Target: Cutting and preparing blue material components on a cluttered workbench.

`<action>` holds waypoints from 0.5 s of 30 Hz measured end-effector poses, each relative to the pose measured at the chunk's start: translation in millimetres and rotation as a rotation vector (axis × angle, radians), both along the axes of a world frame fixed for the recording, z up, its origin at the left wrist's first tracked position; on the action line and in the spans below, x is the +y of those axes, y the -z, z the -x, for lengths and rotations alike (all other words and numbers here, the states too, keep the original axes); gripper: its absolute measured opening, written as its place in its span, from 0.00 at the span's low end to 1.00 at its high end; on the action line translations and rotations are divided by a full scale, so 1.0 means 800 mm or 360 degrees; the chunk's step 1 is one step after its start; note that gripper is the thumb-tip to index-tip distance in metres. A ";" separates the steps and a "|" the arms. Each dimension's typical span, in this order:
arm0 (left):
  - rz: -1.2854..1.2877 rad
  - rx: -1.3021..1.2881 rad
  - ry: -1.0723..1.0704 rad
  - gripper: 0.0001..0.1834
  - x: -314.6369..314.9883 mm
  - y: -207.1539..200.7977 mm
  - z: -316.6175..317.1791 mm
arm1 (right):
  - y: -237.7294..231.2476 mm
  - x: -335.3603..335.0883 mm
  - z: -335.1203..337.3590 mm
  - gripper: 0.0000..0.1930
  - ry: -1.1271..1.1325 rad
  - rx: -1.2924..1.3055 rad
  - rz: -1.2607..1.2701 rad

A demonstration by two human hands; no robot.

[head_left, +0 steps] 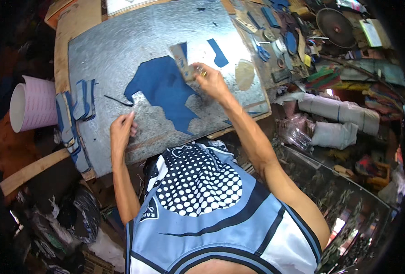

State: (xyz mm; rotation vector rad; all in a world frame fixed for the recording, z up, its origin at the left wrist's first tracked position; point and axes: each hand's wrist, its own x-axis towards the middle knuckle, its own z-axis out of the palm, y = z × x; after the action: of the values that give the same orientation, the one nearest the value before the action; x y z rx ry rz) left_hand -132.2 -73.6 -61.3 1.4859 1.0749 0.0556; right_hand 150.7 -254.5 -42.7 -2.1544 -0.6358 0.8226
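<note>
A blue, irregularly cut sheet of leather-like material (163, 84) lies on the metal-topped table (104, 55). My right hand (208, 82) is closed on a flat grey-brown template (180, 60) at the sheet's upper right; its fingertips are partly hidden. Something yellowish shows at those fingers, too small to name. Near the table's front left, my left hand (124, 129) is loosely curled, thumb apart from the fingers, with nothing visible in it. Just beyond its thumb lies a thin dark strip (117, 100). A small blue cut piece (218, 53) rests beyond my right hand.
Cut blue pieces (84, 100) are stacked at the table's left edge, beside a pale pink roll (33, 104). A tan oval piece (245, 75) lies at the right. Blue-handled scissors (262, 52) and other tools crowd the right side. Wrapped rolls (339, 112) sit farther right.
</note>
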 end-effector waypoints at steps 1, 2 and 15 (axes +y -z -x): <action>0.0004 0.0024 0.0000 0.18 -0.001 0.001 0.007 | 0.030 -0.019 -0.038 0.20 0.0017 -0.0273 -0.0217; 0.0011 0.0017 0.0009 0.18 -0.001 0.003 0.018 | 0.028 -0.024 -0.065 0.20 0.0110 -0.0300 -0.0201; -0.0003 0.0080 -0.0414 0.16 -0.028 0.001 0.104 | 0.085 -0.054 -0.134 0.30 0.0119 -0.0756 0.0532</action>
State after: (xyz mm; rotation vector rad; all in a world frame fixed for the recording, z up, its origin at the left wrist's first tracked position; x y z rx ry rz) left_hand -215.7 -96.1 -62.4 1.3474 1.3042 0.2027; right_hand 257.6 -297.4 -110.4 -2.6959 -0.6801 0.3914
